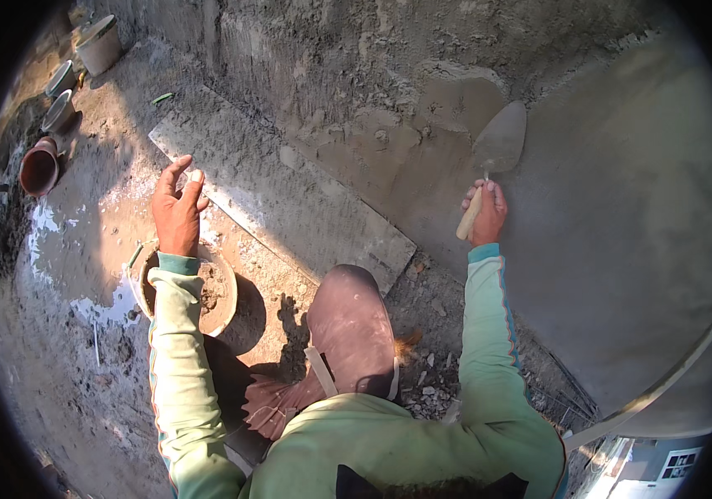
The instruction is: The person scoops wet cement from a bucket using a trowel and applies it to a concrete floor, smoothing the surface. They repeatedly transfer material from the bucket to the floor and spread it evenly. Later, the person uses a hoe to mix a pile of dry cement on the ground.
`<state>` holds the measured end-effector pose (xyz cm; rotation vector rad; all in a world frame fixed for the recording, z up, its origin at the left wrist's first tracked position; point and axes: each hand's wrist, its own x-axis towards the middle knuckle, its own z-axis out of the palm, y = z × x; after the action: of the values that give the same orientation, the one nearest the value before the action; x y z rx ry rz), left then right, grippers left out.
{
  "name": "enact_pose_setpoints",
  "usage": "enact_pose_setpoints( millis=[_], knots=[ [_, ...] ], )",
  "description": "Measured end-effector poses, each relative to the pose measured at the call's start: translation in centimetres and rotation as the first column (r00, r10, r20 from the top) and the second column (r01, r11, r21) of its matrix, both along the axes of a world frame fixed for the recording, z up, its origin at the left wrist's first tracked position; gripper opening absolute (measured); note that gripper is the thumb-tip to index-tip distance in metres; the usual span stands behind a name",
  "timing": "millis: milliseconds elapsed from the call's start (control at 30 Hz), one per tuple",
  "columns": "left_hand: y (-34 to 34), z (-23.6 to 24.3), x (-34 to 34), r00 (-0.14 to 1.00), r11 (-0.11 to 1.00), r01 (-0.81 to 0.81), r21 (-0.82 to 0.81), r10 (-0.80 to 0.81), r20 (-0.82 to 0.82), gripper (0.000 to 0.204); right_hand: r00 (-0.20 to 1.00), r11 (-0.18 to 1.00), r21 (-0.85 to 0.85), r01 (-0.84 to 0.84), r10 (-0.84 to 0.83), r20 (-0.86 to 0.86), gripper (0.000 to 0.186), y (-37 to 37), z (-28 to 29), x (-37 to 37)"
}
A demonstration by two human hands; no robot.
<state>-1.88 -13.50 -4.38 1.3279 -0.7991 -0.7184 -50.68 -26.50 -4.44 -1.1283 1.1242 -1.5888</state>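
My right hand (489,218) is wrapped round the pale wooden handle of a pointed trowel (502,140). The trowel's grey metal blade points away from me, over the wall (622,208), near the border between smooth wet mortar and a rougher patch. I cannot tell whether the blade touches the surface. My left hand (178,209) is raised with bent fingers apart and nothing in it. Partly below it, behind my left forearm, stands a bucket (229,309) with grey-brown mortar inside. A long mortar-stained board (289,195) lies slantwise between my hands.
At the far left stand a pale bucket (100,48), two smaller tubs (60,112) and a reddish-brown pot (39,170) on its side. White splashes (110,309) mark the ground. Rubble (431,378) lies beside my knee. A long pale strip (663,387) curves along the lower right.
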Motion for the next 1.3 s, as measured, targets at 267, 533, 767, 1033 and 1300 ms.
enact_pose_setpoints(
  millis=[267,533,767,1033,1300],
  knots=[
    [-0.3,-1.1,-0.7,0.999,0.999,0.003,0.046,-0.001,-0.043,0.041,0.999,0.985,0.17,0.011,-0.016,0.028,0.024,-1.2,-10.4,-0.5],
    [0.8,2.0,-0.2,0.988,0.998,-0.06,-0.011,0.058,-0.146,0.04,0.913,0.934,0.186,0.306,-0.233,-0.334,0.024,4.2,-18.2,-5.2],
    [0.9,1.3,-0.2,0.989,0.998,-0.068,0.008,0.068,-0.128,0.042,0.991,0.997,0.058,-0.046,0.052,-0.122,0.028,-2.0,-9.3,2.0],
    [2.4,1.7,0.6,0.986,0.995,-0.098,-0.01,0.096,-0.138,0.042,0.898,0.951,0.305,-0.048,0.175,-0.404,0.03,-5.5,-12.2,-0.9],
    [4.6,3.9,2.8,0.958,0.982,-0.182,-0.042,0.167,-0.232,0.039,0.657,0.907,0.377,0.188,0.169,-0.734,0.033,0.4,-17.3,-10.5]
  ],
)
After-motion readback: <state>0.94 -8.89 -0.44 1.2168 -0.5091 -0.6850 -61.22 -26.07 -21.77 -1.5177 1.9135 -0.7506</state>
